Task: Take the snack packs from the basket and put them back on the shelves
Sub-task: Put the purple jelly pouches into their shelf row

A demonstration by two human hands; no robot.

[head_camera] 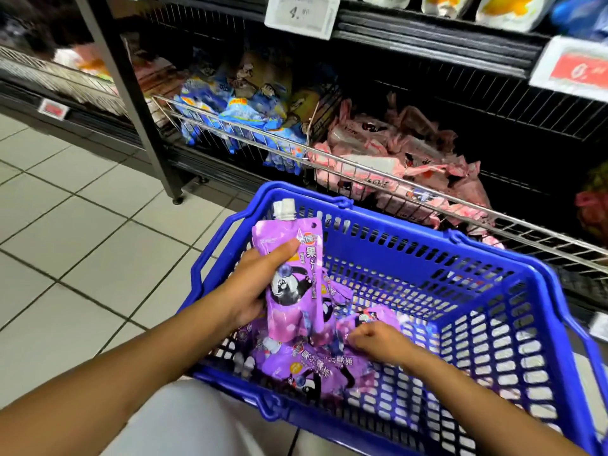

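Note:
A blue plastic basket (411,245) stands on the floor in front of the shelves. My left hand (253,284) grips purple spouted snack packs (289,274) upright at the basket's left side, two white caps showing at the top. More purple packs (306,366) lie on the basket's bottom. My right hand (378,340) is down in the basket with its fingers curled on one of those lying packs (371,319).
A black shelf unit stands behind the basket. Its low shelf has a wire rail (362,169), with blue packs (237,116) on the left and pink packs (394,153) on the right. Price tags (301,14) hang above. Tiled floor (82,225) lies to the left.

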